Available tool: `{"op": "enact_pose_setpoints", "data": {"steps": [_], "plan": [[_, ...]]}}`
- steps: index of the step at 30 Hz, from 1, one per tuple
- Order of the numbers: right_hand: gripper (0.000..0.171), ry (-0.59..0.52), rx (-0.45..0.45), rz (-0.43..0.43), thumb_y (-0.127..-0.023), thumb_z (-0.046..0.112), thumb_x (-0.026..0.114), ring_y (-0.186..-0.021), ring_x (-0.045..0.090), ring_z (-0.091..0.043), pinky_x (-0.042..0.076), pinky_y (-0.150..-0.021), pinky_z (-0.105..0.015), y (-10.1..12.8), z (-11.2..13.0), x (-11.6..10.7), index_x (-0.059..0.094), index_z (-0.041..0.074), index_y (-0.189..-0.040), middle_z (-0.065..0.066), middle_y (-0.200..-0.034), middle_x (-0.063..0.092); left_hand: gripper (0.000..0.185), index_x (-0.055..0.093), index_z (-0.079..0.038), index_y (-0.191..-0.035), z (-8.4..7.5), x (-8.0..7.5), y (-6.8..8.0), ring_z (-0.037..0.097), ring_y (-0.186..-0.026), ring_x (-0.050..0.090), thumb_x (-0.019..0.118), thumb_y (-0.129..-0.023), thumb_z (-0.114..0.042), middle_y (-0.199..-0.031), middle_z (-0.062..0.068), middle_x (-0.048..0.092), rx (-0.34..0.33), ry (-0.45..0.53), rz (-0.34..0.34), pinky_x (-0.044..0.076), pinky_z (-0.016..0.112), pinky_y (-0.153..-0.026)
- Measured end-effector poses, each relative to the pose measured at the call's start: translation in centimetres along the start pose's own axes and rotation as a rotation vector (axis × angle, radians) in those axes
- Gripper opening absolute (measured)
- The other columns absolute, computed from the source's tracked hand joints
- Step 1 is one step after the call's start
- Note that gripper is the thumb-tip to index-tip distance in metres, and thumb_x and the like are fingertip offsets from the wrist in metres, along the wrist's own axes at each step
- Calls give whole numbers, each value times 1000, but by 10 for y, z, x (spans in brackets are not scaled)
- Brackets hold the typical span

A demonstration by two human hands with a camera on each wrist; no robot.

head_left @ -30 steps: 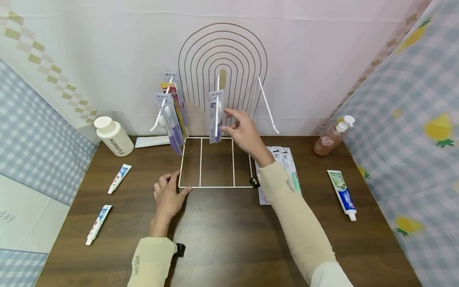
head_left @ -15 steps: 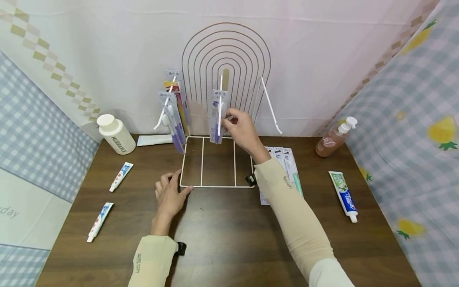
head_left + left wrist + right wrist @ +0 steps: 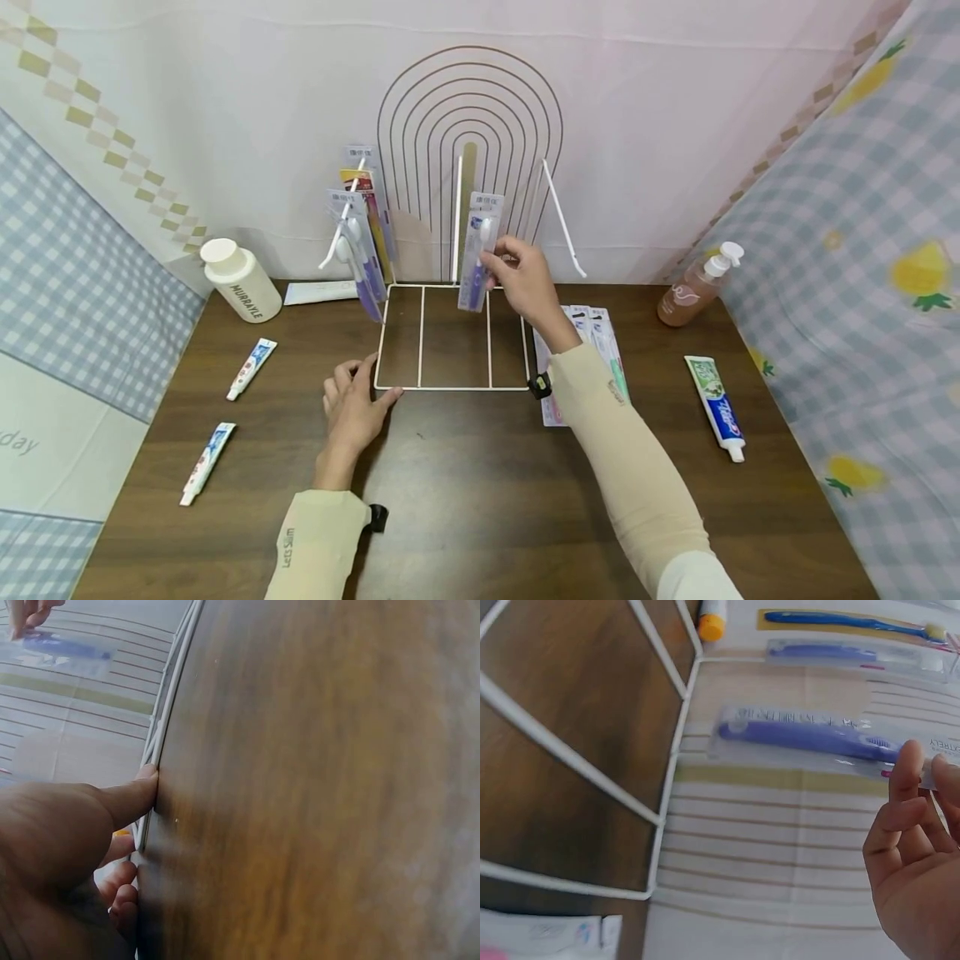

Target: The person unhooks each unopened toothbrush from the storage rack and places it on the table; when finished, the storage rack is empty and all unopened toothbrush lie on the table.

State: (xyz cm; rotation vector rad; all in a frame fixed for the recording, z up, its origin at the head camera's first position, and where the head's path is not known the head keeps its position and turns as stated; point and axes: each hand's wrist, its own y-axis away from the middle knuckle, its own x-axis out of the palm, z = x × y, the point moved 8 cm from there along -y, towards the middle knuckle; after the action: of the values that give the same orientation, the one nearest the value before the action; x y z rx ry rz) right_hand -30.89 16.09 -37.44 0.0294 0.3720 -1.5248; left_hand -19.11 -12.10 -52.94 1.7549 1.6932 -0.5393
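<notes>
My right hand (image 3: 525, 283) pinches a packaged purple toothbrush (image 3: 472, 279) by its right edge. The pack hangs upright just right of the middle hook (image 3: 458, 217), off its tip. In the right wrist view, thumb and fingertips hold this toothbrush pack (image 3: 802, 742) near the brush head end. My left hand (image 3: 356, 417) holds the front left corner of a white wire rack (image 3: 450, 389). In the left wrist view its thumb (image 3: 139, 796) presses on the wire. Several packaged toothbrushes (image 3: 358, 250) hang on the left hook; the right hook (image 3: 558, 212) carries nothing.
More toothbrush packs (image 3: 603, 333) lie right of the rack, partly under my right forearm. A white bottle (image 3: 242, 283) and several toothpaste tubes (image 3: 251, 369) are at left. A pump bottle (image 3: 688, 296) and a green-blue toothpaste tube (image 3: 716, 408) lie right. A curtain (image 3: 300, 100) hangs behind.
My right hand took hold of the toothbrush pack on the middle hook and drew it off, forward and to the right. The left hand stays at the rack's corner.
</notes>
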Motion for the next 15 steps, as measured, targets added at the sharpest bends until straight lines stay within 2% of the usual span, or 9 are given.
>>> {"op": "enact_pose_setpoints", "data": {"steps": [5, 8, 12, 15], "plan": [[19, 38, 51, -4, -114, 11, 68, -65, 63, -21, 43, -61, -23, 12, -21, -15, 71, -5, -105, -1, -81, 62, 77, 40, -9, -176, 0, 0, 0, 51, -139, 29, 76, -111, -29, -169, 26, 33, -6, -4, 5, 25, 67, -120], [21, 87, 74, -18, -115, 16, 67, -72, 62, -23, 45, -64, -22, 18, -33, -28, 73, -3, -108, 0, -81, 63, 77, 40, -9, -176, 0, 0, 1, 51, -139, 30, 76, -111, -29, -169, 26, 33, -4, -3, 2, 25, 67, -120], [27, 147, 103, -60, -115, 17, 66, -78, 58, -13, 48, -70, -19, 25, -48, -50, 77, -8, -118, 3, -88, 64, 76, 41, -8, -175, -1, 0, 2, 52, -138, 30, 76, -111, -29, -168, 27, 34, 6, -3, -9, 25, 68, -119], [31, 134, 141, -99, -115, 16, 65, -77, 57, -7, 49, -71, -18, 32, -60, -69, 76, -12, -122, 8, -86, 63, 76, 42, -8, -174, -1, 0, 2, 53, -138, 31, 77, -110, -29, -167, 27, 34, 12, -2, -18, 25, 68, -120]]}}
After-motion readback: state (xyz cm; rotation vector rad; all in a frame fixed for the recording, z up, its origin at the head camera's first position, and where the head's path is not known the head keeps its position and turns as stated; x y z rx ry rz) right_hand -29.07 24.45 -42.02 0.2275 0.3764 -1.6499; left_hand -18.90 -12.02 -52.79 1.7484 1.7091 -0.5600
